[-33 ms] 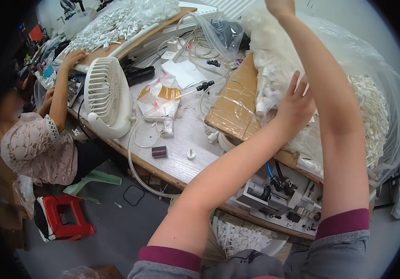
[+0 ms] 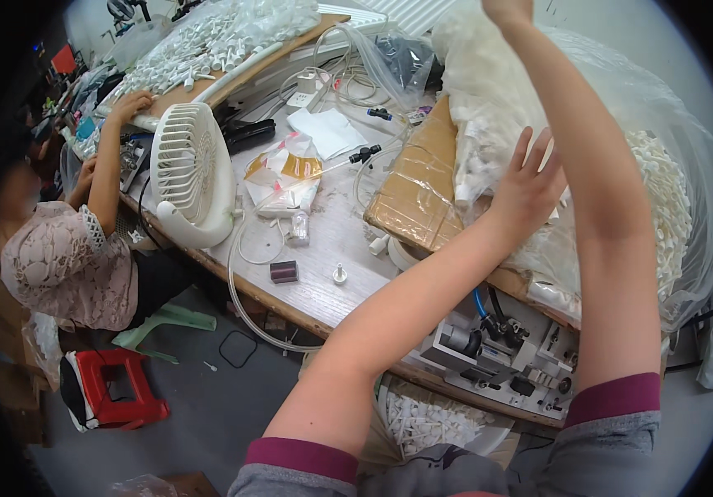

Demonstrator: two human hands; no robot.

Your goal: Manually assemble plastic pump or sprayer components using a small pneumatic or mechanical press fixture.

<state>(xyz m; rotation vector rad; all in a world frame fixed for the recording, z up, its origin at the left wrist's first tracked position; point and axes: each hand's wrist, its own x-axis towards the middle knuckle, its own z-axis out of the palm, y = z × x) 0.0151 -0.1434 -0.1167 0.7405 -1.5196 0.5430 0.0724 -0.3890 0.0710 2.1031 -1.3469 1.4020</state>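
My left hand [image 2: 529,190] lies at the large clear plastic bag [image 2: 489,62], its visible fingers stretched out and a little apart. Part of that hand is hidden behind my right forearm. Small white plastic parts [image 2: 661,207] fill the bag, which rests on a taped cardboard box [image 2: 414,182]. My right hand [image 2: 507,10] reaches high over the far side of the bag. The top of the picture cuts off its fingers, so I cannot see whether it grips the plastic.
Below my forearms sits a small metal fixture [image 2: 489,356] with hoses. A white fan [image 2: 195,174] stands at the table's left edge, near a seated co-worker [image 2: 67,257]. White parts cover a board [image 2: 332,21] at the back. A red stool [image 2: 125,389] is on the floor.
My right hand and forearm have shifted slightly to the right. My left hand has moved very little, and the other things stay in place.
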